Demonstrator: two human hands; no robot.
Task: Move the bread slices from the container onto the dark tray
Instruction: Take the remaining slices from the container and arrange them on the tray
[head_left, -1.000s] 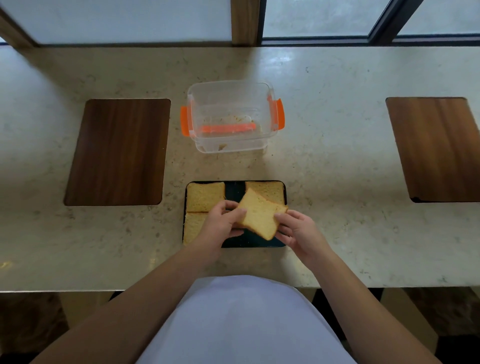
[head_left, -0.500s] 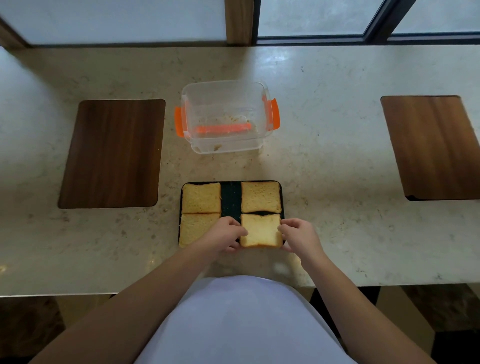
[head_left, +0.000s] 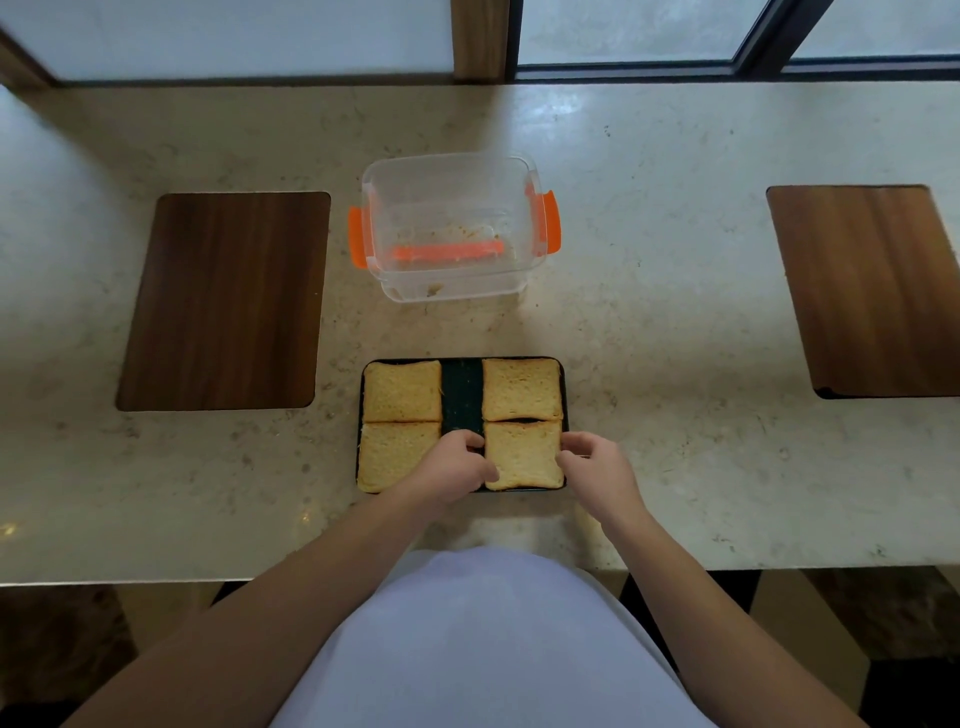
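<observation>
The fourth slice (head_left: 523, 455), tilted in my hands a second ago, now lies flat on the dark tray (head_left: 462, 387). My left hand (head_left: 451, 467) and right hand (head_left: 597, 467) flank it, fingers seemingly loosened (contact unclear). The container (head_left: 452, 228) holds only crumbs, so the task looks finished.

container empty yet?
Empty of bread: the clear container holds only crumbs and smears. Four slices lie on the dark tray.

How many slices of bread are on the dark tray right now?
4, all on the dark tray: far left slice, far right slice, near left slice, near right slice. The container holds only crumbs.
</observation>
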